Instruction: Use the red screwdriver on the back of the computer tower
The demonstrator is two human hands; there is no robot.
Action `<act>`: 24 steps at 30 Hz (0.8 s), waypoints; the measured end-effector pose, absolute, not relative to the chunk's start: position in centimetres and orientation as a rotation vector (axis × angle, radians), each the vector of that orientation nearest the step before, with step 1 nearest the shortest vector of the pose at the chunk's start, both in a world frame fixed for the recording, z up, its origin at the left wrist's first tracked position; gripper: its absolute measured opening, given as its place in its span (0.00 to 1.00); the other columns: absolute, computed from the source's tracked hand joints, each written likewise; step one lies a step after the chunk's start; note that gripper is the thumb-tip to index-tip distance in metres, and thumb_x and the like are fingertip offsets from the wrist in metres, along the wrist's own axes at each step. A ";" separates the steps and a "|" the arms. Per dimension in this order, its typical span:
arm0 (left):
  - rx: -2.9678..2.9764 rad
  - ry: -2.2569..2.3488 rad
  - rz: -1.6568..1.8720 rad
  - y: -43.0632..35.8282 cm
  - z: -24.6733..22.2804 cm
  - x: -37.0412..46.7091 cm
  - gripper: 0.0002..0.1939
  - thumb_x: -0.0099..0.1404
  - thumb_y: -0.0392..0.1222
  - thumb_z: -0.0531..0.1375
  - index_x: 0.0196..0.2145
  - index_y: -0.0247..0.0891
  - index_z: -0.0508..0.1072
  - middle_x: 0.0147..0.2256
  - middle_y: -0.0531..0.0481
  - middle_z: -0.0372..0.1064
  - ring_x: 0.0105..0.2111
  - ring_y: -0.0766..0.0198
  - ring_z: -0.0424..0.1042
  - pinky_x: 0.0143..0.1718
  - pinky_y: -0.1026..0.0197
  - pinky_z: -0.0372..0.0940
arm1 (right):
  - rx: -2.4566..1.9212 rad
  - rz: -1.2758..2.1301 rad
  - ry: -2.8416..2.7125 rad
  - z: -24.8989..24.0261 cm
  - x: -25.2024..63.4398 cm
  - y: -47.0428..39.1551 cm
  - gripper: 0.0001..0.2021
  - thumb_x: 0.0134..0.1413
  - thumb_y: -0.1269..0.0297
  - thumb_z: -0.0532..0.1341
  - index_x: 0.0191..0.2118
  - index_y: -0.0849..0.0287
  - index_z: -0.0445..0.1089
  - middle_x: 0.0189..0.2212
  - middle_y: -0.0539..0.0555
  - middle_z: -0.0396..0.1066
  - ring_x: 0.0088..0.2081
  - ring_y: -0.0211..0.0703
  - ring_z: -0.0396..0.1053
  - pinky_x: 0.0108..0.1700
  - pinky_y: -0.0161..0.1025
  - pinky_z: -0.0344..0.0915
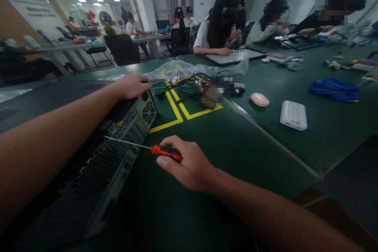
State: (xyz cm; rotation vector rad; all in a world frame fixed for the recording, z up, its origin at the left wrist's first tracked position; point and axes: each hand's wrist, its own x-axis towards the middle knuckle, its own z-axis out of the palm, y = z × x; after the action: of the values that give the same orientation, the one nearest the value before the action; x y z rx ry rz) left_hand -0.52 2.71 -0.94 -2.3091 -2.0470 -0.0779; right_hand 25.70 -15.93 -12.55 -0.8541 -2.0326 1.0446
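A dark computer case [97, 173] lies at the left, its perforated metal back panel with a fan grille turned towards the middle. Across its far corner reaches my left hand [134, 86], fingers bent over the edge by the fan end; the fingertips are partly hidden. My right hand [191, 165] is closed round the orange and black handle of a screwdriver [158, 150]. The long thin shaft points left, its tip in front of the back panel; whether it touches the panel I cannot tell.
Beyond the case lie tangled black cables [195, 86], clear plastic sheeting [174, 67] and yellow tape [177, 120] on the green table [236, 149]. Further right are a pinkish oval object [260, 100], a white box-shaped device [293, 115] and blue cloth [333, 88]. Other people work across the table.
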 end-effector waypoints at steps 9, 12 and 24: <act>-2.330 -2.026 -0.094 2.9 -1.1 -0.7 0.33 0.69 0.54 0.52 0.58 0.40 0.90 0.54 0.38 0.88 0.55 0.40 0.83 0.62 0.48 0.74 | -0.883 1.009 -2.035 -12.4 25.5 -15.8 0.09 0.68 0.60 0.66 0.47 0.50 0.65 0.31 0.44 0.70 0.29 0.39 0.64 0.36 0.40 0.58; -2.352 -2.019 -0.087 3.0 -1.0 -0.8 0.33 0.69 0.55 0.53 0.58 0.41 0.90 0.53 0.39 0.88 0.55 0.41 0.83 0.61 0.49 0.74 | -0.883 0.982 -2.053 -12.4 25.5 -15.8 0.10 0.69 0.59 0.67 0.47 0.50 0.65 0.32 0.45 0.70 0.29 0.39 0.63 0.36 0.40 0.58; -2.386 -2.000 -0.067 3.3 -1.1 -1.3 0.33 0.69 0.55 0.54 0.58 0.40 0.89 0.55 0.36 0.87 0.56 0.36 0.83 0.61 0.44 0.74 | -0.881 1.000 -2.059 -12.2 25.7 -15.8 0.09 0.70 0.57 0.66 0.47 0.50 0.65 0.33 0.45 0.69 0.30 0.40 0.62 0.38 0.40 0.57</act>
State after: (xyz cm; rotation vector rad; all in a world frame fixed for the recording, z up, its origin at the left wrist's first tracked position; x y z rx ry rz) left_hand -1.28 3.32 -1.09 -2.3862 -2.0003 -0.0674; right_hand 25.75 -15.83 -12.19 -0.8807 -2.0591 1.0004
